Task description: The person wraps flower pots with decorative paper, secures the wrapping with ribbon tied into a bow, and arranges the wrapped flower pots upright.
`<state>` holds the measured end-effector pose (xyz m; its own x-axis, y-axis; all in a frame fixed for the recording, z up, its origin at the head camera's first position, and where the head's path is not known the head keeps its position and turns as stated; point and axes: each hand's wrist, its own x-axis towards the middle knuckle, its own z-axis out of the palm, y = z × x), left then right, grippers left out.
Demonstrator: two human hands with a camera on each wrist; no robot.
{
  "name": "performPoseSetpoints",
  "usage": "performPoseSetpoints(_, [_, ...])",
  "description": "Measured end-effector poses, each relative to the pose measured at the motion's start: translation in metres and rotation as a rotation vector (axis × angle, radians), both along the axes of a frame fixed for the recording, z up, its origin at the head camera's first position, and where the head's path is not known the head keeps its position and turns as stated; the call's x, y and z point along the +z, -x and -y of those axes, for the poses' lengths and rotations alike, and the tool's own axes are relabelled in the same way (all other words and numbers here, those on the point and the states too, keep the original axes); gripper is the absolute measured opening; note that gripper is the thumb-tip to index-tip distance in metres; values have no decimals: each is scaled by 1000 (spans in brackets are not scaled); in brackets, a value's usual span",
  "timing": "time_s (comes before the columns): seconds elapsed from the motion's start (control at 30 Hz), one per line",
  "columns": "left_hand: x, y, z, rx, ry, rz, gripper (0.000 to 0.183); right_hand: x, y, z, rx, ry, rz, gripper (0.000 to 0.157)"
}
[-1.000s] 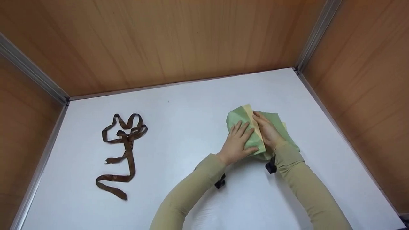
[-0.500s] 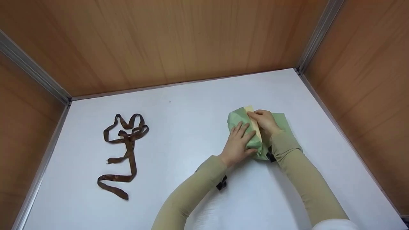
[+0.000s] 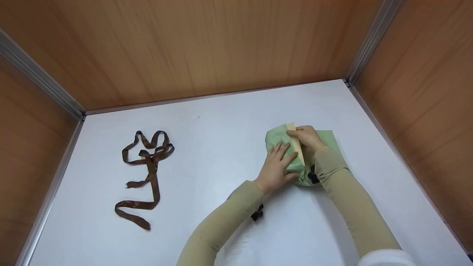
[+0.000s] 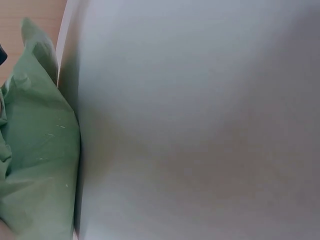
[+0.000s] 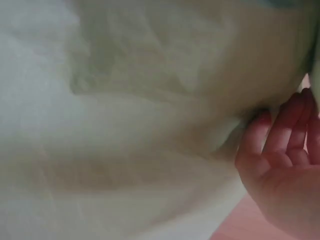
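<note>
A bundle of green wrapping paper [image 3: 276, 133] with a cream inner side lies on the right part of the white table. My left hand [image 3: 273, 168] rests on the folded green part, fingers spread. The right hand [image 3: 309, 138] pinches the cream folded edge [image 3: 298, 148] near its far end, fingers bent over it. Whatever the paper encloses is hidden. In the left wrist view the green paper [image 4: 45, 135] bulges at the left side. The right wrist view has the pale inside of the paper [image 5: 130, 130] close up, with the curled fingers [image 5: 280, 135] at its edge.
A brown ribbon [image 3: 155, 184] lies in loose loops on the left of the white table [image 3: 210, 147]. Wood-patterned panels [image 3: 221, 44] with metal corner rails enclose the back and sides. A white rounded thing [image 3: 386, 257] covers part of the right sleeve at the bottom.
My right hand has gone from lying flat along the upright cream edge to pinching it near its far end. The left hand stays pressed on the green paper.
</note>
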<state>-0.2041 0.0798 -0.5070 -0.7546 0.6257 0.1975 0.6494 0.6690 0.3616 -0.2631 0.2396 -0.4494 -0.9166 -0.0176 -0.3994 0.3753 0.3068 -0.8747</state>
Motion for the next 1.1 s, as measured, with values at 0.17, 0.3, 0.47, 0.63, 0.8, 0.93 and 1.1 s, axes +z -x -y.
performPoseSetpoints(0.17, [-2, -1, 3, -15, -40, -4, 65, -12, 2, -5, -14, 117, 108, 36])
performPoseSetpoints(0.3, [-2, -2, 2, -23, -57, -29, 62, -19, 2, -7, -30, 197, 121, 33])
performPoseSetpoints(0.47, [0, -2, 3, -14, -29, -54, 59, -15, -4, -8, -5, 111, 33, 32])
performPoseSetpoints(0.63, [0, -2, 6, -31, -78, -22, 58, -6, -18, -17, 44, -66, 13, 28])
performPoseSetpoints(0.8, [2, 0, 8, -62, -156, 53, 61, -6, -35, -36, 223, 24, 162, 28])
performPoseSetpoints(0.93, [2, 1, 11, -65, -142, 95, 67, -10, -45, -46, 334, 104, 223, 14])
performPoseSetpoints(1.1, [4, 0, 11, -78, -133, 108, 70, -10, -49, -47, 359, 151, 219, 12])
